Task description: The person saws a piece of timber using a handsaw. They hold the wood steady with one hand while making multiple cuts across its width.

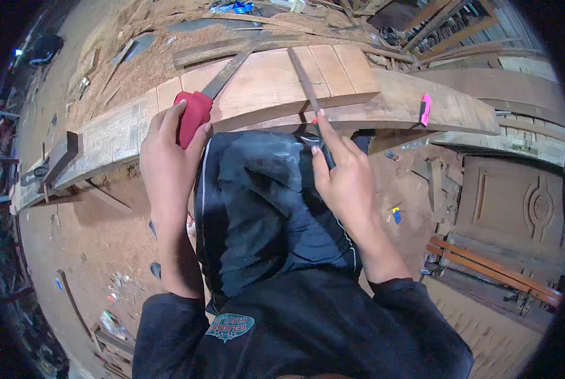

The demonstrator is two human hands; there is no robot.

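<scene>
My left hand (167,161) is closed around the red handle of a handsaw (227,77). Its toothed blade slants away to the upper right across a pale wooden board (257,91). In my right hand (345,174) is a long, narrow metal file (303,74), gripped by its dark handle with my fingers wrapped round it. The file points away from me over the board, its tip near the far edge and apart from the saw blade. Cross lines or cuts mark the board, which rests on a longer, thick timber (415,95) just beyond my lap.
A pink utility knife (426,110) lies on the timber's right part. Toward the left end stands a dark wood block (62,156). Sawdust (127,82) and offcuts cover the floor. At the right are a carved wooden panel (503,202) and orange-brown slats (491,268).
</scene>
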